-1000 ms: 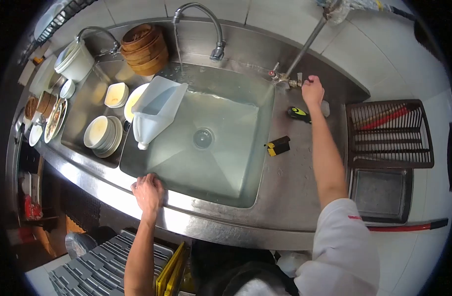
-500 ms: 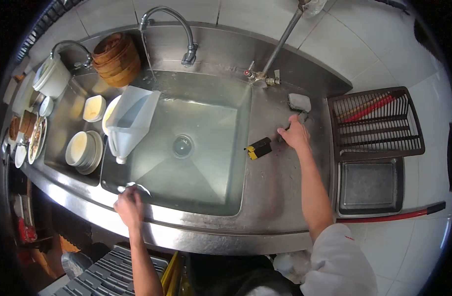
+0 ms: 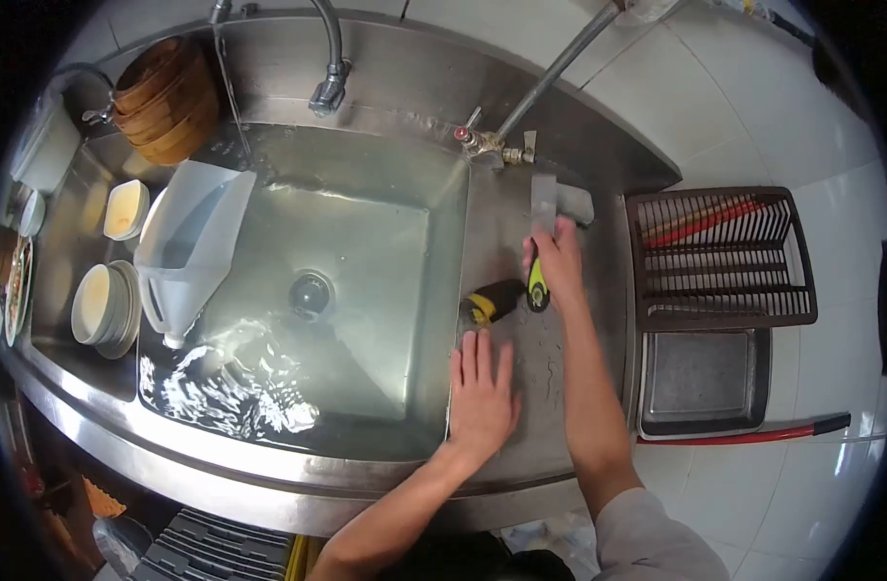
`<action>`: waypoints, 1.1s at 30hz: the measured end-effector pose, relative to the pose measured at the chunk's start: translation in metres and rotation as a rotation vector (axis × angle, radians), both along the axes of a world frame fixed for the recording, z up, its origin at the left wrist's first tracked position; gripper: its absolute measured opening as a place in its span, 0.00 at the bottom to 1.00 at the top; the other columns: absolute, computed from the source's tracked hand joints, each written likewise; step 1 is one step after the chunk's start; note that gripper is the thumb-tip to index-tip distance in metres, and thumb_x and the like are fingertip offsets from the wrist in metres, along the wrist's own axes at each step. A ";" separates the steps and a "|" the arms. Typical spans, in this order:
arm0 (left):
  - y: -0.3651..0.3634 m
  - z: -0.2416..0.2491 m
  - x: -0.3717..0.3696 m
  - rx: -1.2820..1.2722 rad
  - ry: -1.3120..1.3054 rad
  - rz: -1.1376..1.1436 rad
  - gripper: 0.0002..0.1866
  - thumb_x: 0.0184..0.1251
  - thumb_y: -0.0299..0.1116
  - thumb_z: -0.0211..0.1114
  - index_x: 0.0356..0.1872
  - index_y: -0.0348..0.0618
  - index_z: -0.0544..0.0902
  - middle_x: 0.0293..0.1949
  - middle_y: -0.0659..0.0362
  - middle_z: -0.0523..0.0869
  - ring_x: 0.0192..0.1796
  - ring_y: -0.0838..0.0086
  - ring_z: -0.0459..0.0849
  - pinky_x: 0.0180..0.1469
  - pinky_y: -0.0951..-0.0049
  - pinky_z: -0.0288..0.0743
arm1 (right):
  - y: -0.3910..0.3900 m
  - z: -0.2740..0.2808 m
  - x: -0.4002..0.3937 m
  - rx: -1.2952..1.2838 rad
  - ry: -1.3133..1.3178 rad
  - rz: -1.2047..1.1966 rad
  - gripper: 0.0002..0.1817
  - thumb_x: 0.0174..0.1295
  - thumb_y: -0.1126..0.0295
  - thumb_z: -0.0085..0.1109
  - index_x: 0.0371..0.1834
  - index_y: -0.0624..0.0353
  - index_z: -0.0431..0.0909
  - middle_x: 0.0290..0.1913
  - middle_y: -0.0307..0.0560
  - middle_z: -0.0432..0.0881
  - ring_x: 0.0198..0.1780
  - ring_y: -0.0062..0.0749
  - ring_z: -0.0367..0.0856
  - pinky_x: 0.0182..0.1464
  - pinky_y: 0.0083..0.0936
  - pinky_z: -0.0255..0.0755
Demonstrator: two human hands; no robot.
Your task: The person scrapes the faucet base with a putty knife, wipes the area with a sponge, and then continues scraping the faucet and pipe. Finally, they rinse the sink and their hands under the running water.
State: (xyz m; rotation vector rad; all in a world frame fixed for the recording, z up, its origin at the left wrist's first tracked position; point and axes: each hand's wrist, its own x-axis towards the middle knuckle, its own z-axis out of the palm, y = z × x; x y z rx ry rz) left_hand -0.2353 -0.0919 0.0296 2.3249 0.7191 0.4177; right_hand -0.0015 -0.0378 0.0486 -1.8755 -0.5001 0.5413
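Note:
On the steel counter right of the basin, my right hand (image 3: 557, 259) is wrapped round a tool with a green and black handle (image 3: 537, 283) and a flat grey blade (image 3: 544, 198) pointing away from me. Beside the blade lies a grey block (image 3: 573, 203). My left hand (image 3: 484, 392) is spread, palm down, at the basin's right edge, its fingertips near a black and yellow object (image 3: 492, 302). Whether they touch it cannot be told. Nothing shows in the left hand.
Water fills the basin (image 3: 366, 261), where a cut white jug (image 3: 194, 237) rests at the left. Stacked bowls (image 3: 103, 305) and bamboo steamers (image 3: 167, 102) stand farther left. A brown rack (image 3: 724, 257) and a metal tray (image 3: 705, 380) are at the right.
My left hand has moved from the basin's front left to its right edge and opened. The bladed tool now shows plainly in my right hand. Ripples spread at the front left, and the view has shifted.

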 end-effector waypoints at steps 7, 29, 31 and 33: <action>0.007 0.002 0.000 -0.049 0.089 -0.091 0.27 0.60 0.39 0.70 0.61 0.42 0.77 0.71 0.44 0.67 0.74 0.49 0.61 0.72 0.42 0.55 | 0.059 0.006 0.016 -0.001 -0.085 0.072 0.20 0.69 0.75 0.50 0.62 0.63 0.59 0.41 0.56 0.85 0.27 0.33 0.85 0.25 0.27 0.80; 0.351 0.064 0.260 -0.819 -0.114 -0.610 0.40 0.79 0.59 0.32 0.62 0.30 0.78 0.56 0.48 0.86 0.58 0.62 0.84 0.65 0.61 0.71 | 0.076 -0.030 0.022 0.285 0.071 -0.022 0.15 0.69 0.79 0.41 0.58 0.63 0.61 0.40 0.52 0.84 0.19 0.28 0.79 0.20 0.26 0.73; 0.351 0.071 0.259 -0.802 -0.035 -0.698 0.40 0.79 0.59 0.32 0.61 0.30 0.79 0.54 0.49 0.87 0.56 0.63 0.85 0.63 0.64 0.73 | 0.077 -0.028 0.020 0.240 0.060 -0.050 0.12 0.71 0.77 0.42 0.56 0.63 0.62 0.35 0.50 0.82 0.17 0.27 0.77 0.19 0.26 0.72; 0.359 0.064 0.266 -0.880 0.023 -0.769 0.39 0.79 0.58 0.34 0.60 0.30 0.80 0.53 0.49 0.88 0.54 0.64 0.86 0.61 0.66 0.74 | 0.079 -0.027 0.019 0.200 0.041 -0.082 0.08 0.73 0.75 0.42 0.52 0.63 0.62 0.30 0.48 0.80 0.16 0.26 0.76 0.17 0.27 0.70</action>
